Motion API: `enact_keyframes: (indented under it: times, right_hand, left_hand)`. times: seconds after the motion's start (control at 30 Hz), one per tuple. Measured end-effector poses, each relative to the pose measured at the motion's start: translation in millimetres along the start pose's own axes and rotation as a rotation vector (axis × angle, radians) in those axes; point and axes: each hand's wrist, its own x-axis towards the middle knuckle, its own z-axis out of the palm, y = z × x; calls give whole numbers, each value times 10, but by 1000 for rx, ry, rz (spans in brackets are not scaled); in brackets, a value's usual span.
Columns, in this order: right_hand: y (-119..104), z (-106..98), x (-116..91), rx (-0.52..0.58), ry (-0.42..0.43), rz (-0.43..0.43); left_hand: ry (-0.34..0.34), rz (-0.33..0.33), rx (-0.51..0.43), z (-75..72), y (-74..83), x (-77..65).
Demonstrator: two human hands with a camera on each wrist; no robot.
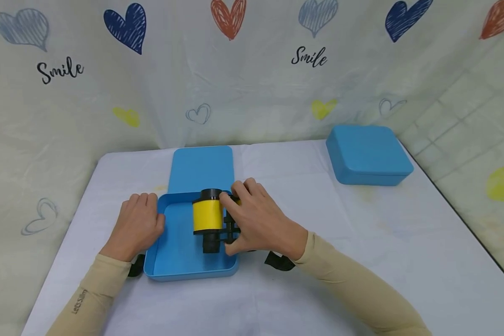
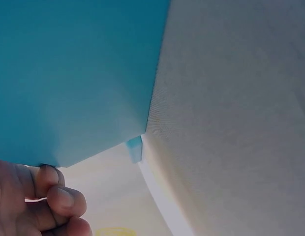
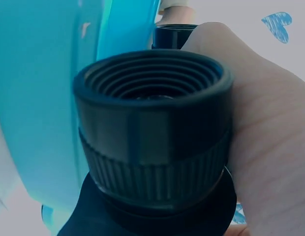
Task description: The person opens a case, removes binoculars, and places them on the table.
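Note:
Yellow and black binoculars (image 1: 207,215) are over the right part of an open blue box (image 1: 172,256), tipped past its right rim. My right hand (image 1: 262,224) grips them from the right, thumb at the eyepiece end and fingers at the far end; it hides their right half. Close up in the right wrist view is a ribbed black eyepiece (image 3: 155,147). My left hand (image 1: 135,228) holds the box's left wall, thumb at the rim. In the left wrist view its curled fingers (image 2: 66,199) touch the box's blue side (image 2: 69,83).
Behind the box its flat blue lid (image 1: 202,169) lies folded back. A second, closed blue box (image 1: 374,156) stands at the table's back right. Black pieces, perhaps strap ends, show beside the left wrist (image 1: 136,266) and under the right wrist (image 1: 279,261). A heart-printed curtain hangs behind.

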Motion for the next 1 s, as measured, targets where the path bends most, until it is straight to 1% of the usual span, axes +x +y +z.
enact_keyframes:
  times: [0.1, 0.33, 0.73, 1.0]
  right_hand:
    - [37, 8, -28, 22, -11, 12]
    - [118, 47, -107, 10, -6, 31]
    - [266, 95, -253, 18, -17, 79]
    - [366, 107, -331, 25, -3, 106]
  left_hand:
    - [0, -6, 4, 11, -12, -4]
    - [34, 6, -4, 35, -11, -12]
    - [26, -9, -4, 45, -18, -12]
    - [54, 17, 0, 58, -10, -2]
